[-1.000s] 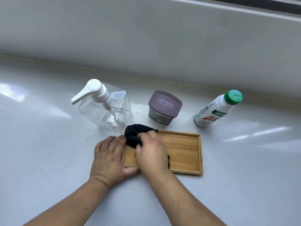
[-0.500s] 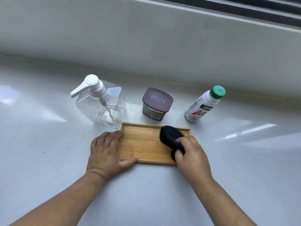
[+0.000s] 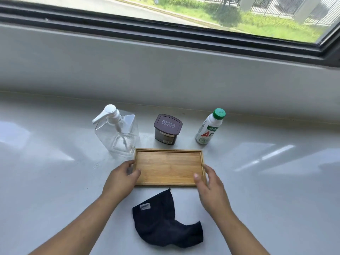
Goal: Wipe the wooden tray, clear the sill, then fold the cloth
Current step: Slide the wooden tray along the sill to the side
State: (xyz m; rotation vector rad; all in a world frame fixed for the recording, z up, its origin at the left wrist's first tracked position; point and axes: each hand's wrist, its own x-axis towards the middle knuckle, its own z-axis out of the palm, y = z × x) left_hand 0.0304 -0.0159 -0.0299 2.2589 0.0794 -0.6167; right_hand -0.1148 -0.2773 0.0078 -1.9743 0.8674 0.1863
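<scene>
Wooden rectangular tray [image 3: 168, 167], one, lies on the white sill [image 3: 55, 181] with one crumpled dark navy cloth [image 3: 165, 223] just before it. Behind stand three containers: a clear pump bottle [image 3: 117, 134], a brown lidded tub [image 3: 167, 129], a green-capped white bottle [image 3: 209, 128]. Fingertips hide behind the tray's ends. The left hand [image 3: 121, 178] and right hand [image 3: 209, 184] each clasp one short end, thumbs on top.

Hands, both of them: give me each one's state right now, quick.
Left hand: gripping the left end of the wooden tray.
Right hand: fingers curled at the tray's right end; a firm grip cannot be told.
</scene>
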